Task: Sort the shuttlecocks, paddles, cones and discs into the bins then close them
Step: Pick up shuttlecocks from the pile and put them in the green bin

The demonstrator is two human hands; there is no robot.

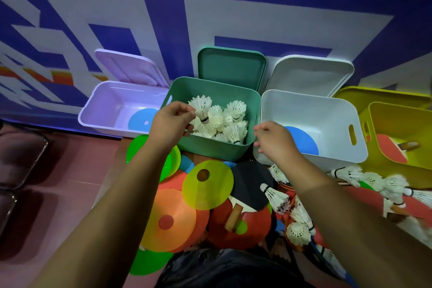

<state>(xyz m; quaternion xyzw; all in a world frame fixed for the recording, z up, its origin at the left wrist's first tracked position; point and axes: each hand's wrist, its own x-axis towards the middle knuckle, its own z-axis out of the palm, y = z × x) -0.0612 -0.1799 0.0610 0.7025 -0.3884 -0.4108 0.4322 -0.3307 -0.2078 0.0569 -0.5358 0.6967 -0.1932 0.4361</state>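
Nearby, discs (208,184) and paddles (257,220) crowd the bins (210,149).

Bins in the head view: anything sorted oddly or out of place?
Yes: one blue flat disc lies in the lilac plastic bin, a second blue flat disc in the white plastic bin, so like items seem split. Whether the two differ is unclear.

Head view, steeply down, near bins (210,151)

Green bin (184,91); white shuttlecocks (218,121); lilac bin (93,110).
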